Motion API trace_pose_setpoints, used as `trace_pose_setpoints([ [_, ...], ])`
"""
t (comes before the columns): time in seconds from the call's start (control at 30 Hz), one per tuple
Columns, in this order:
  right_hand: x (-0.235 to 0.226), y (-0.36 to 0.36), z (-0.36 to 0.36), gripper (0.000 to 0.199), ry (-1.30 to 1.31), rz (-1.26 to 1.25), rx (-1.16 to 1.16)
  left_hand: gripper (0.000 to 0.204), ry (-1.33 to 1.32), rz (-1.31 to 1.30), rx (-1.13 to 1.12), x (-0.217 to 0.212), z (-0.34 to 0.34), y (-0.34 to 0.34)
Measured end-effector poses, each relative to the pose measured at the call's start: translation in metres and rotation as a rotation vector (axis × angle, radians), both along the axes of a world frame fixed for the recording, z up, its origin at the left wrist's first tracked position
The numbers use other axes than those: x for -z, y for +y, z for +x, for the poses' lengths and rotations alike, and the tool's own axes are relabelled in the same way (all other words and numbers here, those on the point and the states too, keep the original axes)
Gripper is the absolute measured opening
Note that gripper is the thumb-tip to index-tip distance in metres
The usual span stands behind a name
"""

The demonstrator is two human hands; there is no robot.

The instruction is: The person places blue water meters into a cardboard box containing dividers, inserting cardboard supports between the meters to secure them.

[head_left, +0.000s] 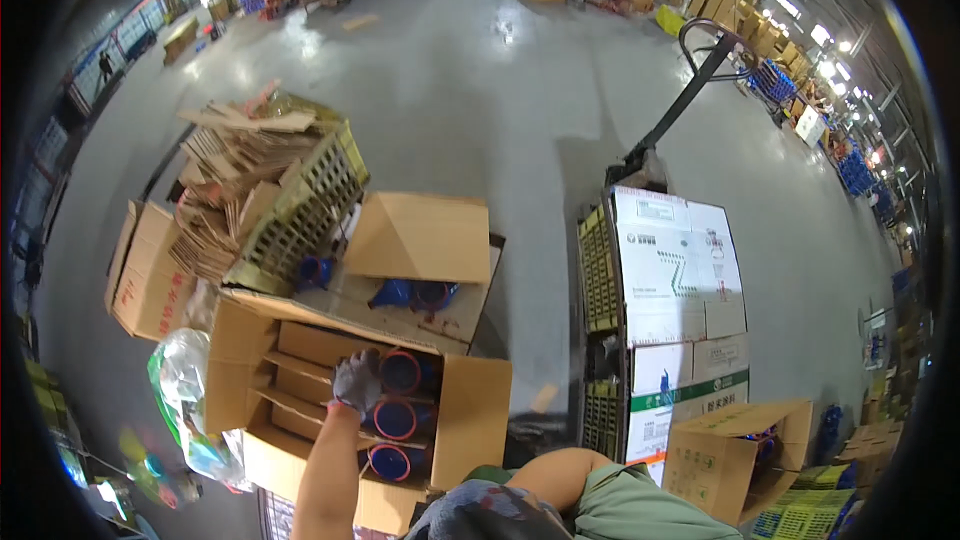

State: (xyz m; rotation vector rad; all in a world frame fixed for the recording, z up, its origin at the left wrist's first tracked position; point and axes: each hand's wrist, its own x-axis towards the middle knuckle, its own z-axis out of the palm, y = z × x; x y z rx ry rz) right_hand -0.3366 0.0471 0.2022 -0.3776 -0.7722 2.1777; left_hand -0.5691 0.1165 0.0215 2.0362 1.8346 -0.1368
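In a grey glove, my left hand (pixel 358 380) reaches down into an open cardboard box (pixel 475 410). Its fingers look curled, and whatever they hold is hidden under the hand. Right beside it stand blue cylindrical items with red rims: one far (pixel 400 372), one in the middle (pixel 395 419) and one near (pixel 388 462). Cardboard dividers (pixel 300 405) split the box's left part into slots. No right hand can be made out; a bare limb and green cloth (pixel 640 505) show at the lower edge.
Behind the box, blue items (pixel 430 293) lie on cardboard by a yellow-green crate (pixel 305 205) heaped with cardboard pieces (pixel 240 170). To the right are a stack with white cartons (pixel 680 270), a pallet jack handle (pixel 690 90) and another open box (pixel 710 465). Plastic bags (pixel 190 390) lie left.
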Motion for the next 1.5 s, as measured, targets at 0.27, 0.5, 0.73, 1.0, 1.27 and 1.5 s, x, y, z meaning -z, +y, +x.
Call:
trace_pose_setpoints([
  [0.27,-0.027,0.001,-0.003,0.052,0.046,0.156,-0.131,0.056,-0.041,0.562,-0.134,-0.012,-0.034,-0.043],
  [0.5,-0.058,0.011,-0.003,0.049,0.134,0.346,-0.327,0.052,-0.344,0.618,-0.37,-0.068,-0.041,-0.144],
  [0.73,-0.01,-0.046,-0.125,0.058,0.183,-0.128,-0.714,0.036,-2.079,0.426,-0.616,-0.169,-0.05,-0.284],
  [1.0,0.073,-0.145,-0.227,0.062,0.025,-0.343,-1.045,0.084,-2.739,0.572,-0.982,-0.087,-0.038,-0.476],
  [1.27,0.099,-0.223,-0.292,0.071,-0.62,0.499,-0.869,0.05,-2.027,0.52,-1.712,-0.003,-0.054,-0.529],
  [1.5,0.186,-0.088,-0.318,0.076,-1.188,1.623,-0.212,0.045,-2.243,0.669,-2.305,0.293,-0.076,-0.684],
])
